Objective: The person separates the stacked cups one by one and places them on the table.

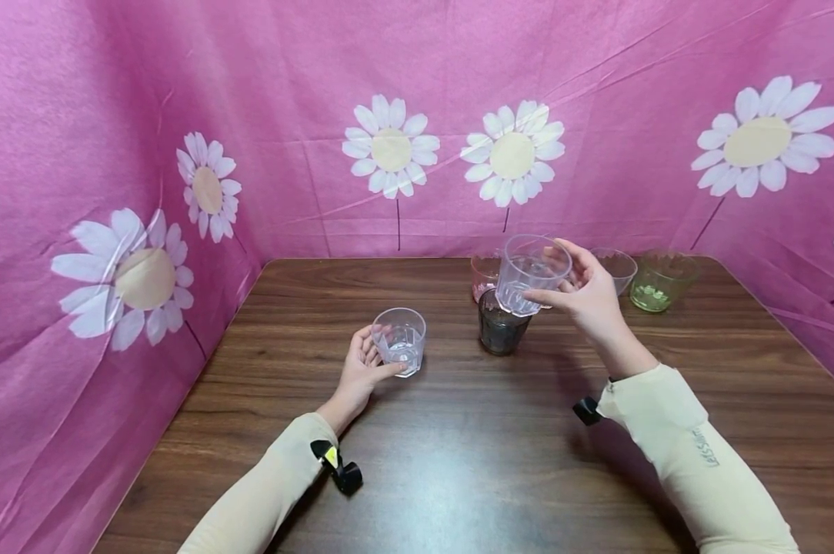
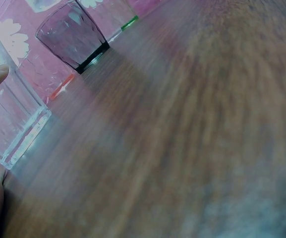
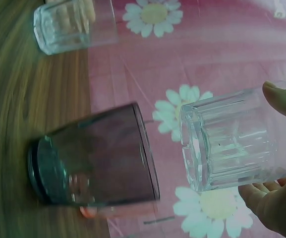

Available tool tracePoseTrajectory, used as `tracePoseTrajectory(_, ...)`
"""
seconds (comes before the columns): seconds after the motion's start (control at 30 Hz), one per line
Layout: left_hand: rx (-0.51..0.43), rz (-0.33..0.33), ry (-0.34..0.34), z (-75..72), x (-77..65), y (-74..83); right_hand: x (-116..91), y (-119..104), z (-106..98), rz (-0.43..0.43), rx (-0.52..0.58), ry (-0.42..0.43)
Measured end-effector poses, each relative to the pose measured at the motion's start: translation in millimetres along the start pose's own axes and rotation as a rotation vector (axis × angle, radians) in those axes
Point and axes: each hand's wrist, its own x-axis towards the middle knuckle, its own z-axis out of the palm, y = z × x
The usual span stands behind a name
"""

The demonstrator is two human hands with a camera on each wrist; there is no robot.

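My left hand (image 1: 355, 378) grips a clear plastic cup (image 1: 405, 342) from its left side, thumb along the front near the base. The cup stands upright on the wooden table, and its faceted base shows in the left wrist view. In my right hand (image 1: 592, 298) I hold a second clear cup (image 1: 521, 271), raised and slightly tilted, between thumb and fingers. Its base is above the rim of a dark grey cup (image 1: 503, 337), apart from it in the right wrist view. The dark cup stands upright on the table (image 1: 445, 462).
Behind the dark cup is a pink cup (image 1: 482, 283), partly covered by the raised one. Another clear cup (image 1: 622, 269) stands behind my right hand, with a green cup (image 1: 655, 286) to its right. A pink cloth (image 1: 278, 154) with daisies hangs around the table's far edges.
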Motion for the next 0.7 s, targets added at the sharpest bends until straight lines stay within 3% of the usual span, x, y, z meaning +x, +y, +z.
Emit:
tracePoseTrajectory(0.27, -0.004, 0.012, -0.004, 1.4, -0.9, 1.7, -6, 3, -23, -0.029, 0.068, 0.027)
tracePoseTrajectory(0.7, -0.01, 0.006, -0.005, 1.6, -1.8, 2.8, -16, 18, -53, 0.023, -0.064, 0.088)
